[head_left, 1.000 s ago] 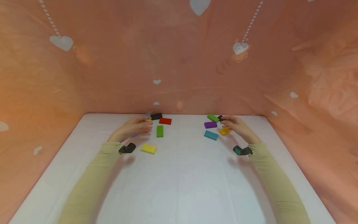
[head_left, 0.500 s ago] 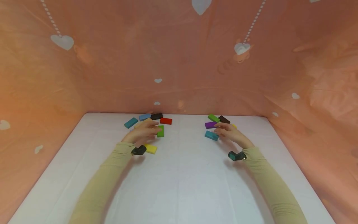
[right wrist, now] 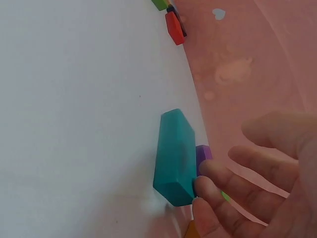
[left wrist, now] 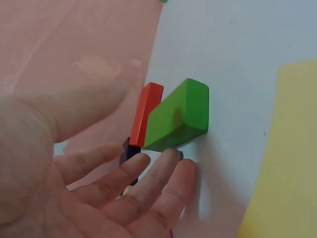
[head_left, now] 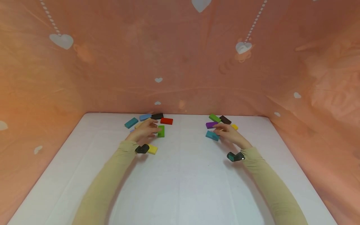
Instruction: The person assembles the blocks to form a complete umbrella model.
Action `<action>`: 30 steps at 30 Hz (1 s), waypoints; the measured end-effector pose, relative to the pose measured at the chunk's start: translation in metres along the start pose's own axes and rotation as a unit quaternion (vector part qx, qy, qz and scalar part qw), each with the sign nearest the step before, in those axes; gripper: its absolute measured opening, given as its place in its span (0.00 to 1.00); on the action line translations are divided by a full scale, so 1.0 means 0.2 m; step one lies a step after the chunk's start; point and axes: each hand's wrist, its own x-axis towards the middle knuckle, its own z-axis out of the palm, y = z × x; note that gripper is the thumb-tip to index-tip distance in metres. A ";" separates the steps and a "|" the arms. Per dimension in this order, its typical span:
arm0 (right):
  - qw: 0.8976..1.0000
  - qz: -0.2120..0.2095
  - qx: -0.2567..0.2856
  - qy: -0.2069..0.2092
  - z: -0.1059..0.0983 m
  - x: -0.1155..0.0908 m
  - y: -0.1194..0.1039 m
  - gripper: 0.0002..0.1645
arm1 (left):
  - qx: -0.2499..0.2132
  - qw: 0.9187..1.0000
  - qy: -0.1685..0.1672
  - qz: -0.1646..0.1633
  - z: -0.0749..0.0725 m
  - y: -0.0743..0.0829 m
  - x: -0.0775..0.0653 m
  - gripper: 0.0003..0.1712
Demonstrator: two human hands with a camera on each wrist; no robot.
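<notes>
My left hand (head_left: 142,130) reaches in beside a green block (head_left: 161,131), thumb and fingers apart and relaxed. In the left wrist view the fingertips come right up to the lower edge of that green block (left wrist: 173,119), with a red block (left wrist: 146,114) behind it. My right hand (head_left: 229,133) is held by a teal block (head_left: 212,135) and a purple block (head_left: 211,125). The right wrist view has its loosely bent fingers at the near end of the teal block (right wrist: 176,156), the thumb standing off. Nothing sits within either hand's grasp.
Around the left hand lie another teal block (head_left: 131,123), a light blue block (head_left: 145,117), a black block (head_left: 157,116) and a yellow block (head_left: 152,149). Beyond the right hand are a second green block (head_left: 215,118) and a dark brown block (head_left: 225,119). A patterned cloth (head_left: 182,62) rises behind the white table (head_left: 180,175).
Both hands have moved inward, the left toward the green block and the right toward the teal block. The teal and light blue blocks at the left have come into view. The blocks stayed put.
</notes>
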 end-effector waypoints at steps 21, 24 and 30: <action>0.996 -0.014 -0.085 -0.007 0.03 0.07 0.03 0.27 | 0.072 0.996 0.030 0.034 0.02 -0.04 0.12 0.35; 0.996 -0.021 -0.090 -0.006 0.04 0.09 0.04 0.27 | 0.085 0.995 0.037 0.038 0.03 -0.04 0.12 0.35; 0.995 -0.032 -0.096 -0.003 0.05 0.09 0.03 0.27 | 0.114 0.992 0.032 0.037 0.03 -0.03 0.11 0.33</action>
